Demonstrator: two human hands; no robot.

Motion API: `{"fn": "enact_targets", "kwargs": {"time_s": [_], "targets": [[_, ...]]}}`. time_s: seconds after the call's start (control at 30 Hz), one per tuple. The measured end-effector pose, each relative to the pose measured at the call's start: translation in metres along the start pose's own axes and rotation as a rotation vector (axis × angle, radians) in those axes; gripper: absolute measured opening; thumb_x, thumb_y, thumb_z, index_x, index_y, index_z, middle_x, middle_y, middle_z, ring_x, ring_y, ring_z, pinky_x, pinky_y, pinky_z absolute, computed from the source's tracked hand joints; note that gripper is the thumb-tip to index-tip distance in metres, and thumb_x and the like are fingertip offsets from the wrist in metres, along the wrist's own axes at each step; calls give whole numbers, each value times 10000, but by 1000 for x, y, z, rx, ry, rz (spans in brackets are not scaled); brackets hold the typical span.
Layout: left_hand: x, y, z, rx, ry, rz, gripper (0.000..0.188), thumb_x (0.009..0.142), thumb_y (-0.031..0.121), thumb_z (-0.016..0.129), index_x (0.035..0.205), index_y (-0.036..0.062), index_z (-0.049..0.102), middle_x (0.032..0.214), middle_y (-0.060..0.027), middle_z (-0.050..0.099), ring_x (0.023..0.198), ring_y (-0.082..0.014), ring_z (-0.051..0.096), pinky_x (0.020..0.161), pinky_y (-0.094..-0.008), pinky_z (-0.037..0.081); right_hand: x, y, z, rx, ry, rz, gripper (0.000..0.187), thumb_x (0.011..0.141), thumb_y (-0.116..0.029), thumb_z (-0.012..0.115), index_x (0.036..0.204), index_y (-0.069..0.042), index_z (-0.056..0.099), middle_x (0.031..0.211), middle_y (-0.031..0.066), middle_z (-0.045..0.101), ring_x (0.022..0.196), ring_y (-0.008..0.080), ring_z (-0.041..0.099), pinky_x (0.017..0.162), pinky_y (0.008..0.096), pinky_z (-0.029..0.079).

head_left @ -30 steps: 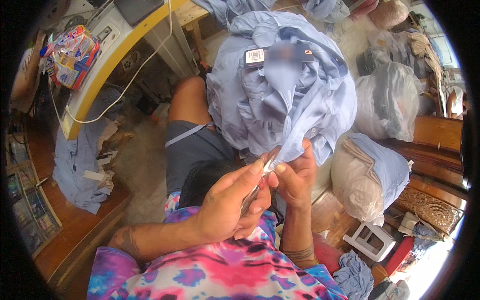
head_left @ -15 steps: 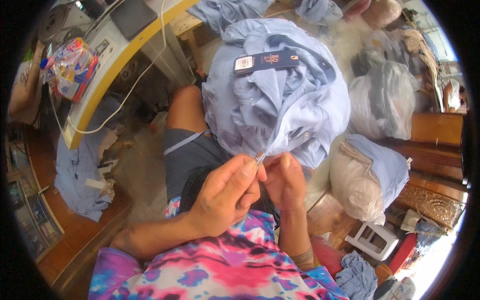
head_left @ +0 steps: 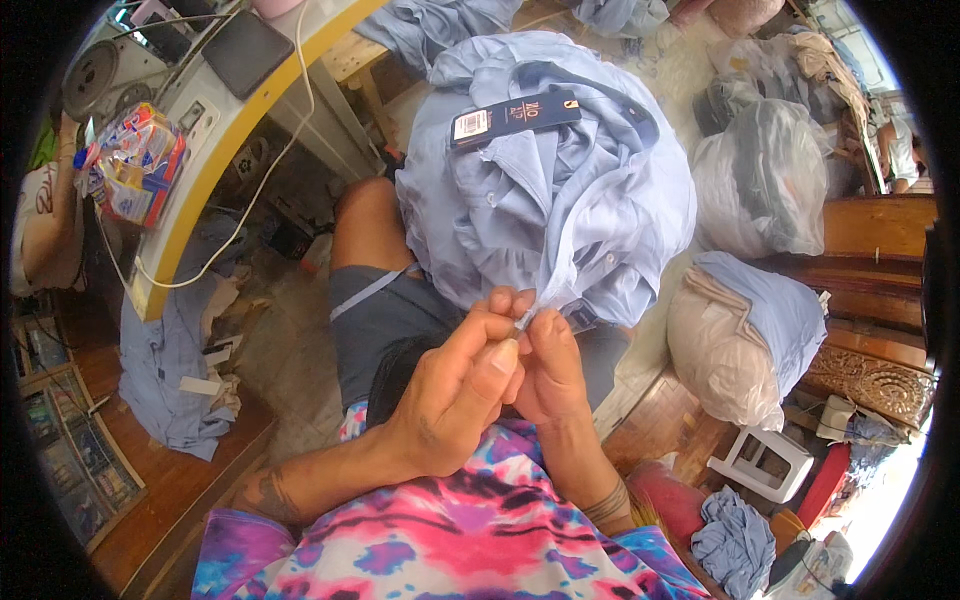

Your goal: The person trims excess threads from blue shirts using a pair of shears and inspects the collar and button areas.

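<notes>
A light blue garment (head_left: 480, 240), likely a shirt, lies bunched in a big heap over my lap. On top of it rests a dark navy hang tag (head_left: 530, 115) with a white label. My left hand (head_left: 455, 390) is closed in a pinch on a small slim metal tool (head_left: 522, 324), mostly hidden by the fingers; its exact kind cannot be made out. Close against it, my right hand (head_left: 552, 372) pinches the near edge of the garment between thumb and fingers. The tool's tip meets the cloth edge there.
At left stands a yellow-edged table (head_left: 190, 215) with a colourful plastic packet (head_left: 135, 165) and a hanging white cable (head_left: 262, 170). Bagged clothes (head_left: 765, 180), a wrapped bundle (head_left: 705, 350) and a white stool (head_left: 762, 465) stand at right. Another person's arm (head_left: 45, 230) shows far left.
Both hands have drawn closer together at the cloth edge. The metal tool, plainer to see before, is now largely covered by the fingers. The whole view has shifted slightly.
</notes>
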State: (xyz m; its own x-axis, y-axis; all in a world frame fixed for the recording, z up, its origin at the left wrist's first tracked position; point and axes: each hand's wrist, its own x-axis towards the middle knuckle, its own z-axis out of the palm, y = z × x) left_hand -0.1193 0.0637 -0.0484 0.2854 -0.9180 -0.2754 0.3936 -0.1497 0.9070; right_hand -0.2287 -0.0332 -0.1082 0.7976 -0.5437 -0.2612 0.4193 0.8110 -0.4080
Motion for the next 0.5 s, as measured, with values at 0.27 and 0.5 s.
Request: {"fn": "enact_targets", "kwargs": {"time_s": [0.27, 0.5], "targets": [[-1, 2, -1, -141, -54, -56, 386, 1129, 379, 407, 1202, 25, 542, 693, 5, 479, 469, -31, 316, 421, -219, 260, 4, 2, -16, 19, -124, -51, 229, 1024, -247, 689, 1106, -33, 694, 1240, 112, 622, 1161, 231, 607, 990, 371, 538], [-6, 14, 1, -422, -46, -229, 335, 1127, 379, 422, 1140, 65, 538, 694, -10, 468, 443, -42, 303, 396, -217, 252, 8, 5, -17, -110, -110, -127, 229, 1021, -245, 695, 1088, -27, 699, 1171, 110, 651, 1009, 195, 634, 894, 327, 531]]}}
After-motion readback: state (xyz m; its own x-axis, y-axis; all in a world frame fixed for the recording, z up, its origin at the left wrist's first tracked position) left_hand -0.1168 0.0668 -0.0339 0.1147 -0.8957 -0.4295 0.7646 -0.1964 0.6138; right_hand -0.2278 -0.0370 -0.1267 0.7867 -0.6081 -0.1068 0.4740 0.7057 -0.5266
